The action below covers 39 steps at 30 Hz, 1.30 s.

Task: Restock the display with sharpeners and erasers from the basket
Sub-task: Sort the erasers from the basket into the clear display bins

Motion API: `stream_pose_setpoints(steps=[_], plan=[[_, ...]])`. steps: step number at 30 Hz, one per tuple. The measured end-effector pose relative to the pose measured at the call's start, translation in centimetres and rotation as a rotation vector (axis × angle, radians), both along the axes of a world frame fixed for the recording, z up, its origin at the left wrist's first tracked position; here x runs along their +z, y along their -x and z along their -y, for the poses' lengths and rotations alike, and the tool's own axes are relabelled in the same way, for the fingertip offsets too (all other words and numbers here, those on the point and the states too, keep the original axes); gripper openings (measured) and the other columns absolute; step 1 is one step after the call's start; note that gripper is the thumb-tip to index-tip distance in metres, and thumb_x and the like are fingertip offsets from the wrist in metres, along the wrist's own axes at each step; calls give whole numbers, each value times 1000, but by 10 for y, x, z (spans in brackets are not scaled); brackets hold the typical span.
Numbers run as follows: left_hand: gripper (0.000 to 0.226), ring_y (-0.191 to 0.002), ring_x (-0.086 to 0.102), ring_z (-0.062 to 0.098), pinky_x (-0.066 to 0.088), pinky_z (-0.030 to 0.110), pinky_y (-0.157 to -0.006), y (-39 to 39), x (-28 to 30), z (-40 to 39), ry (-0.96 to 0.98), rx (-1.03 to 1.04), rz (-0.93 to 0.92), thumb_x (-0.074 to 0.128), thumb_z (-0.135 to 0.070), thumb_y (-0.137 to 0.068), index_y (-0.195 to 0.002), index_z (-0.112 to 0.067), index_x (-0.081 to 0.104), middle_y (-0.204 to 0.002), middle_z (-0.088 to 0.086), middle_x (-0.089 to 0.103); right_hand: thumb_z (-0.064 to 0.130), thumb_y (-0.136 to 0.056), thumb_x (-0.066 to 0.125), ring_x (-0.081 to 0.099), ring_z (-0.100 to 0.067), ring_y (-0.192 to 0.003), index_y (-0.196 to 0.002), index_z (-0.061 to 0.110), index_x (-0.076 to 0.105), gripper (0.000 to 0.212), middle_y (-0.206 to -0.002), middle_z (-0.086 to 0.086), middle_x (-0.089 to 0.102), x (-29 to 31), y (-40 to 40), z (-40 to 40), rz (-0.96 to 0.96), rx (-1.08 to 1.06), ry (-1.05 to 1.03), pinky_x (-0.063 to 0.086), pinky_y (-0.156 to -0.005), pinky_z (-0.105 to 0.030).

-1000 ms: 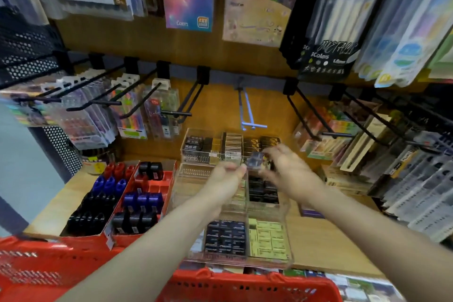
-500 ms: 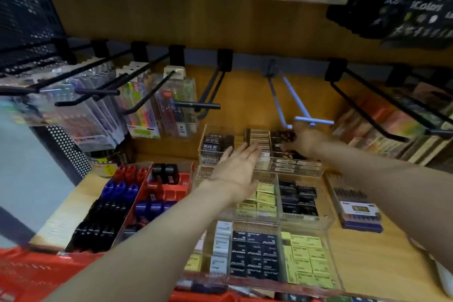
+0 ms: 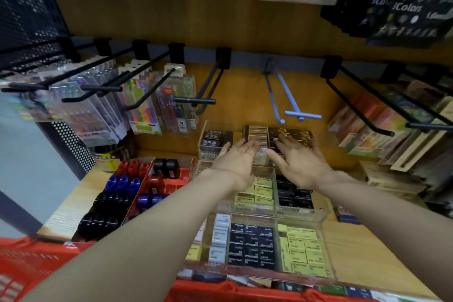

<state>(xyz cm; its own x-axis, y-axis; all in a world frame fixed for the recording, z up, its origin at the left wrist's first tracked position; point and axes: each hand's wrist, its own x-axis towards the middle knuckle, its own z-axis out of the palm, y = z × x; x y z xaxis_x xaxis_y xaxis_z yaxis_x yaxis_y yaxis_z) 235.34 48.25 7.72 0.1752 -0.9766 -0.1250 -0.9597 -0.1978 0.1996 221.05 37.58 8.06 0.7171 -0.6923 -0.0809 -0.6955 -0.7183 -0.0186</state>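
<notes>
Head view of a shop display bay. A light wooden shelf (image 3: 353, 250) carries a stepped, clear acrylic display case (image 3: 318, 218) in three tiers, divided into compartments of small boxed erasers: yellow-green boxes (image 3: 300, 250) and dark navy boxes (image 3: 250, 245) in the front tier, and brown-and-gold boxes (image 3: 291, 135) at the back. To the left, touching the case, two red cardboard trays (image 3: 181, 179) hold rounded plastic sharpeners in black, blue and red (image 3: 122, 184). A red plastic mesh basket (image 3: 29, 265) fills the lower edge of the view, nearest the camera; its contents are blurred. Behind the shelf rises a brown wooden back panel (image 3: 245, 32) with a grey rail bearing black metal hooks (image 3: 206, 88) and one pale blue hook (image 3: 291, 103). Clear packs of coloured pens (image 3: 144, 105) hang at left, and packaged stationery (image 3: 367, 130) leans at right. A black perforated metal panel (image 3: 27, 19) bounds the bay at far left.

Both forearms reach over the case. The left hand (image 3: 239, 158) and right hand (image 3: 297, 160) lie side by side, fingers straight and spread, holding nothing, their fingertips over the back tier.
</notes>
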Motion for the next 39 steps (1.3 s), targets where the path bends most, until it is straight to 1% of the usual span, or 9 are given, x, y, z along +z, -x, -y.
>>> stream_pose_setpoints(steps=[5, 10, 15, 19, 28, 32, 34, 36, 39], plan=[[84, -152, -7, 23, -2, 43, -124, 15, 8, -10, -13, 24, 81, 57, -24, -96, -158, -16, 1, -166, 3, -8, 56, -101, 26, 15, -19, -150, -152, 26, 28, 60, -161, 5, 23, 6, 1, -6, 161, -14, -29, 7, -119, -58], [45, -128, 43, 31, 37, 41, -105, 67, -17, -97, 240, -212, 59, 54, -14, -92, -136, -11, 48, -134, 11, 52, 12, -92, 59, 58, -22, -107, -109, 12, 69, 19, -113, -3, 61, -19, 85, -93, 552, 290, 60, 49, -93, -39], [29, -114, 58, 32, 50, 41, -89, 116, -94, -200, -296, -246, -59, 52, -21, -93, -120, -16, 59, -120, 10, 61, 17, -90, 55, 64, -25, -104, -114, 17, 68, 28, -115, -3, 66, -99, 178, -186, -56, 224, -345, 53, -88, -36], [40, -117, 57, 32, 51, 41, -91, 143, -176, -248, -543, -120, -213, 57, -19, -94, -135, -17, 54, -129, 11, 58, 17, -92, 55, 66, -26, -102, -127, 14, 60, 36, -113, -11, 69, -167, 212, -221, -354, 29, -575, 54, -83, -30], [49, -111, 57, 28, 46, 32, -84, 172, -242, -270, -593, 56, -391, 72, -25, -88, -130, -14, 49, -131, 10, 50, 27, -95, 64, 59, -26, -116, -117, 13, 63, 27, -113, -1, 64, -233, 248, -260, -360, -294, -886, 48, -90, -28], [77, -119, 55, 30, 47, 34, -92, 171, -265, -280, -787, -23, -283, 79, -43, -77, -136, -10, 43, -134, 12, 53, 51, -83, 71, 63, -17, -103, -101, 16, 67, 39, -108, 1, 67, -254, 231, -279, -274, -351, -969, 52, -86, -31], [67, -118, 56, 29, 47, 36, -93, 174, -277, -290, -805, -46, -301, 78, -37, -80, -132, -10, 46, -133, 11, 53, 59, -76, 74, 64, -16, -94, -96, 19, 60, 46, -97, 1, 68, -264, 217, -293, -242, -339, -940, 54, -76, -34], [60, -118, 55, 29, 46, 36, -91, 176, -286, -298, -791, -38, -320, 74, -33, -84, -131, -12, 44, -133, 9, 50, 65, -71, 73, 61, -18, -86, -101, 22, 51, 57, -94, 2, 61, -269, 204, -311, -273, -332, -864, 45, -59, -30], [45, -118, 55, 30, 45, 35, -92, 177, -300, -311, -679, 38, -361, 62, -23, -93, -133, -14, 45, -136, 9, 49, 40, -85, 71, 60, -28, -104, -132, 18, 37, 62, -128, -5, 49, -277, 194, -331, -367, -187, -675, 47, -68, -34]])
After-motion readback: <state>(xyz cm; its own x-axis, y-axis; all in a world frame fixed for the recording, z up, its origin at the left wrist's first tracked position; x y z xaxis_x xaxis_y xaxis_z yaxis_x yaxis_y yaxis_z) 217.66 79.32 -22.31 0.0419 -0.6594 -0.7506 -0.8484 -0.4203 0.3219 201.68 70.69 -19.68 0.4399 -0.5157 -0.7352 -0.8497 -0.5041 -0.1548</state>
